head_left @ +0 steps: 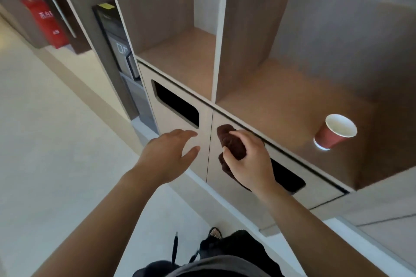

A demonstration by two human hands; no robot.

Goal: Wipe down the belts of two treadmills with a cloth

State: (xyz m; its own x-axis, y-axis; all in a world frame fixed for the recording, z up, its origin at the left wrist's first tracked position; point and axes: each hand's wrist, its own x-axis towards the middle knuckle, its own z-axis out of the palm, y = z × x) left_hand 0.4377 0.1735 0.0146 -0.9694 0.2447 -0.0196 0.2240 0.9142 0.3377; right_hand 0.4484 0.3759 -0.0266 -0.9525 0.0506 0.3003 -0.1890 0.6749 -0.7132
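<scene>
Right grip [247,159]: your fingers are closed around the brown cloth [230,141].
Left grip [168,153]: your hand is spread, holding nothing.
Cup [335,131]: on shelf [281,105].

Your right hand [249,159] grips a bunched dark brown cloth [231,143] at the centre of the frame, in front of the pale cabinet door [322,189] with its dark slot. Your left hand [171,153], just left of it, is spread and empty. A red paper cup [335,132] stands on the wooden shelf [281,101] at right. A red box [45,21] sits at upper left.
</scene>
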